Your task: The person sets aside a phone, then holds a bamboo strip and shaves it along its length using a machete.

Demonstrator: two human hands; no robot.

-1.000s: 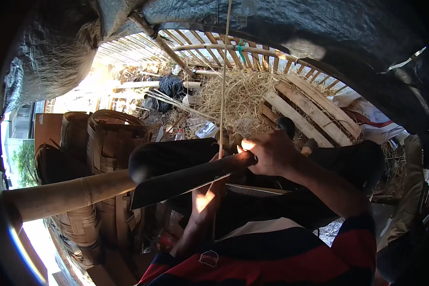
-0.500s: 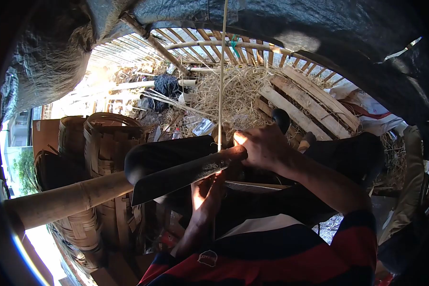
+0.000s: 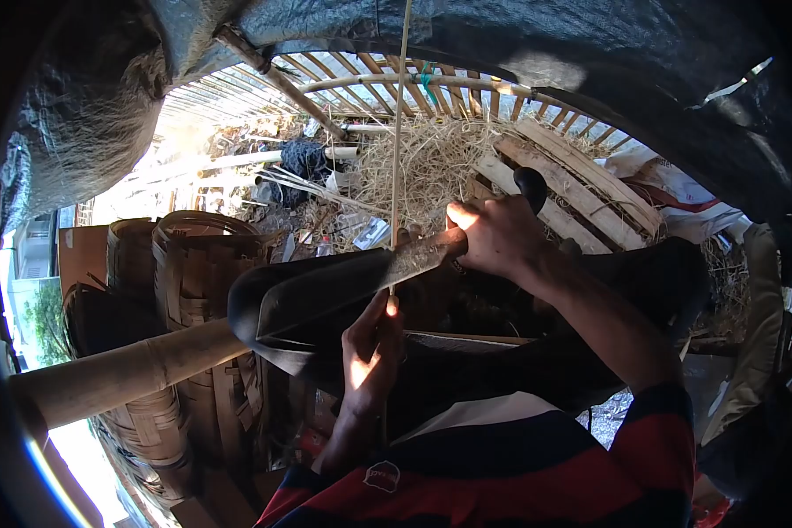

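My right hand (image 3: 506, 236) is closed round the handle of a machete (image 3: 326, 295), whose dark handle end sticks out above the fist. The wide blade points left and slightly down, across my dark-trousered legs. A thin, pale bamboo strip (image 3: 399, 141) stands nearly upright, running from the top of the view down to the blade near the handle. Just below the blade, my left hand (image 3: 371, 348) pinches the strip between thumb and fingers. The blade crosses the strip and looks to touch it; the exact contact is too small to make out.
A thick bamboo pole (image 3: 141, 368) juts in from the left beside woven baskets (image 3: 185, 273). Ahead lie straw shavings (image 3: 440, 167) and wooden slats (image 3: 581, 189). A slatted bamboo fence (image 3: 361, 88) stands behind, with dark plastic sheeting (image 3: 607, 53) overhead.
My right hand and the machete have moved up and slightly right. My left hand has risen a little, and more of it shows below the blade. The strip has shifted slightly left.
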